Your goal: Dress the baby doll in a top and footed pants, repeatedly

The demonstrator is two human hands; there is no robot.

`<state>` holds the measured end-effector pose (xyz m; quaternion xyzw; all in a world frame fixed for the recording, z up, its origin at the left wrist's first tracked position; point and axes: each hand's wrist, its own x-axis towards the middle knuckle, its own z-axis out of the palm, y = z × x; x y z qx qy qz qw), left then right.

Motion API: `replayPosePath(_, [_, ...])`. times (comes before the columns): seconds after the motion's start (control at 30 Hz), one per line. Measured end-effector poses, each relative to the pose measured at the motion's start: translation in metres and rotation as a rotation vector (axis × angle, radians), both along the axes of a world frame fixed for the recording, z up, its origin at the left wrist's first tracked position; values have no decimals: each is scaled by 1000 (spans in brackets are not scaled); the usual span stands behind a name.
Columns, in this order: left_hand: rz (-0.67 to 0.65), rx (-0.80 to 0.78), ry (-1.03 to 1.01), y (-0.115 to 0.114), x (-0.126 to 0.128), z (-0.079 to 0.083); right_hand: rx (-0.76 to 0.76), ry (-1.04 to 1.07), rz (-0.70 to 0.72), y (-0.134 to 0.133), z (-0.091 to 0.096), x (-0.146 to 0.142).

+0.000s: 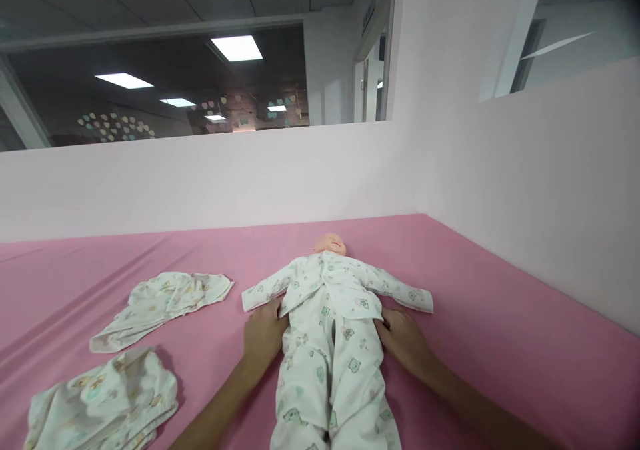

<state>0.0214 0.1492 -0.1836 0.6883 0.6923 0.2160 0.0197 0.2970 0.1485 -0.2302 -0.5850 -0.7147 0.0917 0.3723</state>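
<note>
A baby doll (330,243) lies on its back on the pink sheet (500,317), head away from me, dressed in a white patterned sleepsuit (330,330). My left hand (263,337) rests against the doll's waist on the left side, fingers lying flat and tucked at the top's hem. My right hand (403,337) presses against the waist on the right side, fingers curled under the hem. Neither hand lifts anything.
Two loose patterned baby garments lie on the sheet to the left: one (160,303) spread further back, another (105,403) crumpled near me. Pale walls (525,190) close the bed at the back and the right, with windows above.
</note>
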Motion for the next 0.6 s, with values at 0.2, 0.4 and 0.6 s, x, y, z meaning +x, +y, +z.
replayPosePath(0.2, [71,-29,347,-17,-5,9,72,-163,24,-10,-2,7])
replayPosePath(0.4, [-5,-150,374,-28,-13,11,104,-287,50,-18,-9,11])
replayPosePath(0.6, [-38,-127,237,-30,-12,17,58,-205,-28,-24,4,7])
